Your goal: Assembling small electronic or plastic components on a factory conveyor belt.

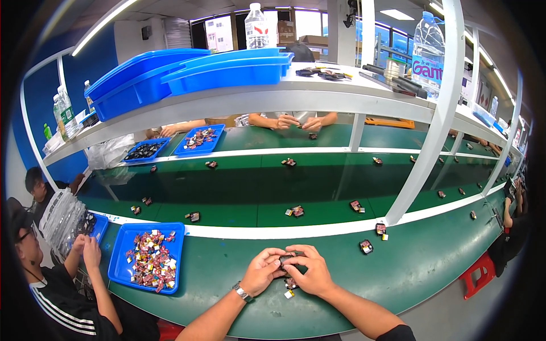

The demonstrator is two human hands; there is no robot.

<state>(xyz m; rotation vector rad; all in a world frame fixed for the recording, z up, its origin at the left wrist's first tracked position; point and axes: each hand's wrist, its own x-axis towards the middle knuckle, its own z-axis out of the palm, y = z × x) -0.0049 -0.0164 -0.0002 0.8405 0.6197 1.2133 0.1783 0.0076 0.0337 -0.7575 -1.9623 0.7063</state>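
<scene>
Green workbench [398, 278] fills most of the lower half of the frame, with a white shelf [318, 96] running over it, loaded with blue bins [227, 71] and a big clear bottle [429, 51] at upper right. Both hands meet just below center: the left hand [264, 271], watch [243, 292] on that wrist, has its fingers curled around a small black piece [286, 260], and the right hand [311, 271] pinches at it from the other side. Can't really tell which fingertips are pressing where, since they cover most of it. Right under them on the bench is a little white-and-yellow tag [289, 294]. Over at lower left, there's a blue tray [116, 267] heaped with small reddish parts [152, 258], next to a co-worker in a black shirt [60, 301]. More small black pieces [365, 246] sit just right of center, near the white rail [250, 231].
</scene>
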